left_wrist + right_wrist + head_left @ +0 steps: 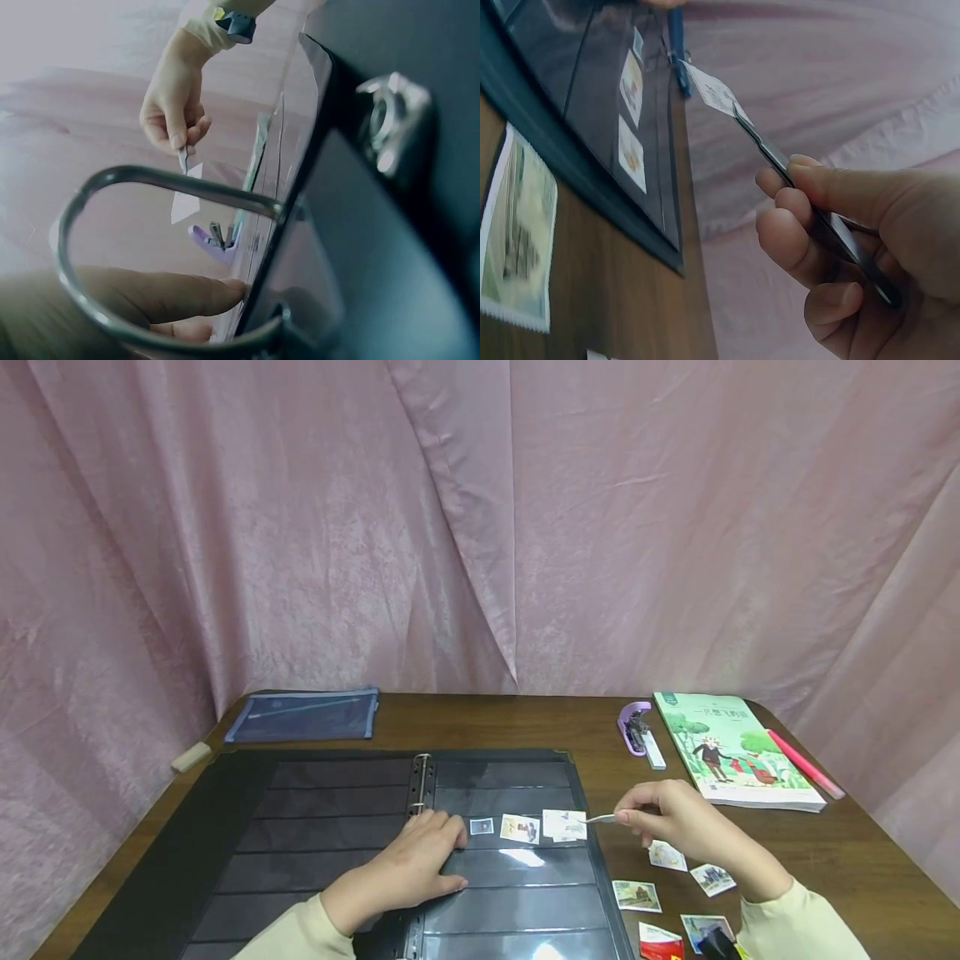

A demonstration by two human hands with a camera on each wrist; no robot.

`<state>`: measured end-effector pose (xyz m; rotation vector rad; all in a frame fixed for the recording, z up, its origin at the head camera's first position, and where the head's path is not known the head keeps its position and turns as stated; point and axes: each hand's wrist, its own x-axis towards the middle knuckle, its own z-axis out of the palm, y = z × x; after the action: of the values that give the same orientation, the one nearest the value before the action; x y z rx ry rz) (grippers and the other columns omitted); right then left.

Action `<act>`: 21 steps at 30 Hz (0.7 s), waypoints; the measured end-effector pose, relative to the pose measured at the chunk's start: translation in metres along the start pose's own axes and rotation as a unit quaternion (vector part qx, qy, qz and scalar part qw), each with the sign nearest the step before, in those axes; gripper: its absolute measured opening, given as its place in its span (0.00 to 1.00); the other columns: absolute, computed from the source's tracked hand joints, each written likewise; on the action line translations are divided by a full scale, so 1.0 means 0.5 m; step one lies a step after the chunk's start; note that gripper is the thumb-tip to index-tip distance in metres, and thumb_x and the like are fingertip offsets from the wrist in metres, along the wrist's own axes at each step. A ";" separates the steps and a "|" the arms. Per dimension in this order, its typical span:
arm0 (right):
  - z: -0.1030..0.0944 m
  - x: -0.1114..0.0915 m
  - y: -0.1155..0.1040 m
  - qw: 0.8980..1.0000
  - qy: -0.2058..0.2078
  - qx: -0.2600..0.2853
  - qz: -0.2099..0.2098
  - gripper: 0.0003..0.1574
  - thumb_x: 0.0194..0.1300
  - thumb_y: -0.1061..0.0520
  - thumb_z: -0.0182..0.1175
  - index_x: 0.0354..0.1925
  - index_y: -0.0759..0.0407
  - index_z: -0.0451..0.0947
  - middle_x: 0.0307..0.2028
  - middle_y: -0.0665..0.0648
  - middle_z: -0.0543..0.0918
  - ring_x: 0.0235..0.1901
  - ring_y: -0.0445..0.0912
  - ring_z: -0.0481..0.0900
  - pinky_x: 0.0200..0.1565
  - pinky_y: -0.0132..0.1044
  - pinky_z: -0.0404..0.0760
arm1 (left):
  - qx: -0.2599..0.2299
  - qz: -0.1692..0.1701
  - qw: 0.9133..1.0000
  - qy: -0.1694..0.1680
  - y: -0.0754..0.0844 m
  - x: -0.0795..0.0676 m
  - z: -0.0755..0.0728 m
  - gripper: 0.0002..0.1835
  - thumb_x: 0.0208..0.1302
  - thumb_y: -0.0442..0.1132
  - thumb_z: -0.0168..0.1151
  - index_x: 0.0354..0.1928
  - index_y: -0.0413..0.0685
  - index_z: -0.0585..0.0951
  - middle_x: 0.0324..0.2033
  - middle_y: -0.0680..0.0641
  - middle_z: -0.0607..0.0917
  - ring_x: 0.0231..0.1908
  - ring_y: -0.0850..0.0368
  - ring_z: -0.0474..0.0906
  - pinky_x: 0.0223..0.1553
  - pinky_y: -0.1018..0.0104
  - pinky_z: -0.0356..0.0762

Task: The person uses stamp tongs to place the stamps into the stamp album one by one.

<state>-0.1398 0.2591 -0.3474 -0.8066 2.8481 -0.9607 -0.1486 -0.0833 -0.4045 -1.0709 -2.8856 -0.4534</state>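
Observation:
My right hand point(678, 818) pinches a pair of metal tweezers point(832, 229) between thumb and fingers. Their tips grip a white-edged stamp point(714, 91), held up over the right page of a black stamp album point(517, 908). On that page, a small blue stamp point(482, 827), a wider stamp point(520, 829) and a third stamp point(631, 159) sit in one row; from the head view, the held stamp overlaps the third. My left hand point(412, 864) rests by the album's spine with relaxed fingers, near the metal binder rings point(75, 285).
Several loose stamps point(637, 896) lie on the wooden table right of the album, beside a red-and-white piece point(661, 942). Farther back are a purple stapler point(633, 727), a green book point(731, 752) and a red pen point(804, 764). A blue mesh pouch point(303, 717) lies behind the album.

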 end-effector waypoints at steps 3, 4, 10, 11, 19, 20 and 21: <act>0.015 0.019 -0.005 1.000 -0.008 0.005 0.005 0.10 0.60 0.50 0.55 0.30 0.54 0.79 0.19 0.50 0.78 0.16 0.33 0.73 0.22 0.28 0.73 | -0.004 0.000 1.000 -0.001 -0.002 0.001 0.002 0.18 0.45 0.50 0.67 0.35 0.52 0.73 0.30 0.58 0.71 0.35 0.63 0.64 0.42 0.63 0.64; 0.020 0.025 -0.007 1.000 -0.009 0.005 0.005 0.11 0.60 0.50 0.56 0.29 0.54 0.79 0.19 0.50 0.78 0.16 0.33 0.73 0.21 0.28 0.73 | -0.008 -0.001 1.000 -0.001 -0.003 0.001 0.004 0.16 0.47 0.50 0.67 0.34 0.53 0.73 0.30 0.58 0.70 0.34 0.63 0.63 0.42 0.64 0.64; 0.049 0.060 -0.017 1.000 -0.019 0.015 0.005 0.11 0.60 0.51 0.56 0.30 0.56 0.80 0.19 0.51 0.79 0.16 0.34 0.73 0.22 0.28 0.73 | -0.058 -0.007 0.998 0.021 -0.010 0.005 0.012 0.07 0.55 0.43 0.61 0.29 0.58 0.72 0.25 0.61 0.67 0.30 0.67 0.59 0.35 0.72 0.59; 0.054 0.064 -0.018 1.000 -0.020 0.017 0.004 0.11 0.60 0.51 0.56 0.31 0.56 0.80 0.19 0.51 0.79 0.16 0.34 0.73 0.22 0.28 0.73 | -0.071 -0.009 0.997 0.024 -0.011 0.005 0.013 0.07 0.55 0.42 0.61 0.28 0.58 0.71 0.24 0.61 0.66 0.29 0.67 0.59 0.35 0.72 0.59; 0.088 0.090 -0.023 0.999 -0.032 0.033 -0.010 0.12 0.61 0.51 0.56 0.31 0.57 0.81 0.22 0.52 0.81 0.16 0.35 0.74 0.23 0.28 0.74 | -0.118 -0.024 0.992 0.030 -0.017 0.009 0.019 0.08 0.56 0.42 0.61 0.25 0.59 0.70 0.23 0.62 0.67 0.28 0.68 0.60 0.34 0.73 0.59; 0.092 0.093 -0.023 0.999 -0.035 0.034 -0.010 0.12 0.60 0.52 0.56 0.31 0.57 0.81 0.23 0.52 0.81 0.16 0.35 0.74 0.23 0.28 0.74 | -0.118 -0.023 0.992 0.031 -0.017 0.009 0.019 0.08 0.56 0.42 0.61 0.25 0.58 0.70 0.22 0.62 0.67 0.28 0.69 0.61 0.34 0.73 0.59; 0.096 0.096 -0.023 0.999 -0.036 0.035 -0.013 0.11 0.60 0.52 0.56 0.31 0.57 0.81 0.23 0.52 0.82 0.16 0.35 0.74 0.23 0.28 0.74 | -0.117 -0.020 0.992 0.032 -0.018 0.010 0.019 0.09 0.55 0.41 0.61 0.24 0.58 0.70 0.22 0.62 0.67 0.27 0.69 0.61 0.34 0.73 0.59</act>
<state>-0.1668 0.2014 -0.3732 -0.8556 2.7337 -1.0052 -0.1573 -0.0838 -0.4154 -1.0039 -2.8556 -0.8296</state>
